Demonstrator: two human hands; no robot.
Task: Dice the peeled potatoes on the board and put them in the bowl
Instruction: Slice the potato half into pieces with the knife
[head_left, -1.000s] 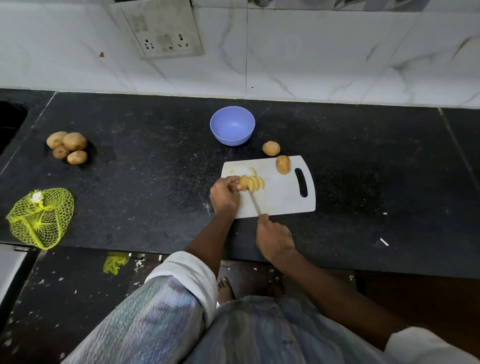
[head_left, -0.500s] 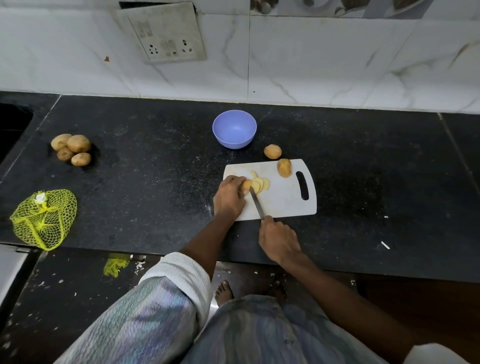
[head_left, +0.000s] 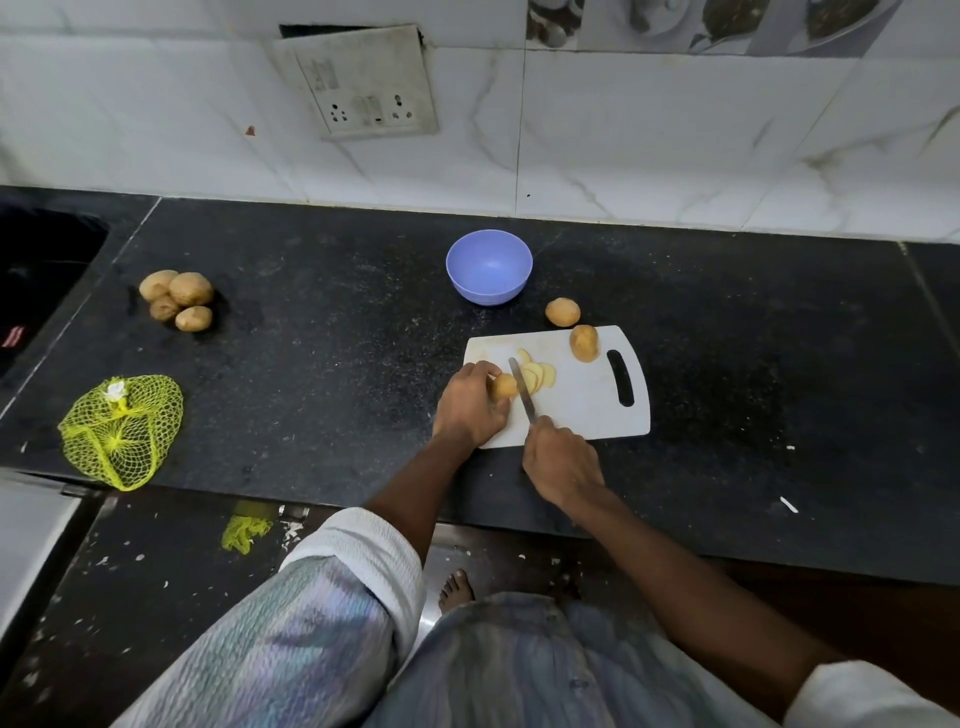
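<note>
Both forearms reach forward from rolled-up sleeves, converging ahead of the body. The left hand (head_left: 470, 404) lies knuckles up, fingers curled round the potato piece (head_left: 504, 386) it grips. The right hand (head_left: 562, 463) sits nearer the body, just right of the left, fist closed around the handle of a knife (head_left: 521, 389), whose blade points forward

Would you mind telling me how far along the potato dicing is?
Done: a few pale slices lie on the white plastic cutting board. In hand: left hand holds the potato; right hand slices with the knife. Left: dicing; round blue bowl is empty.
</note>
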